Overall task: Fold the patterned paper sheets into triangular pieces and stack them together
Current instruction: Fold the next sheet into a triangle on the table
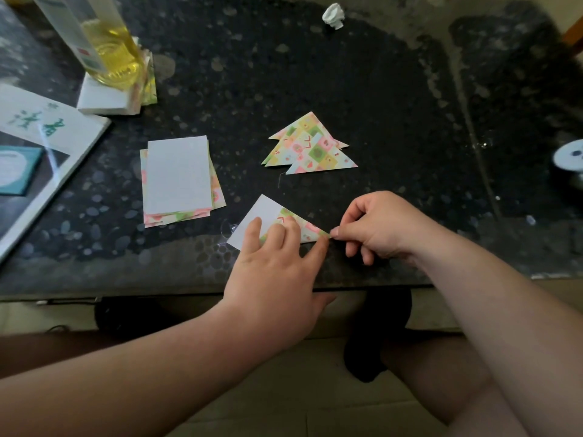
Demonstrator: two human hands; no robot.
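A partly folded sheet [262, 212] lies white side up near the table's front edge, its right part turned over to show the pattern as a triangle. My left hand [277, 272] presses flat on it with straight fingers. My right hand [375, 225] pinches the folded triangle's right tip between thumb and forefinger. A stack of unfolded sheets [179, 178] lies to the left, white side up. Behind the sheet sits a pile of several folded patterned triangles [310, 146].
A bottle of yellow liquid [104, 42] stands on a white pad at the back left. An open booklet [41, 143] lies at the left edge. A crumpled white paper [333, 14] sits at the back. A white round object [569, 156] is at the right edge.
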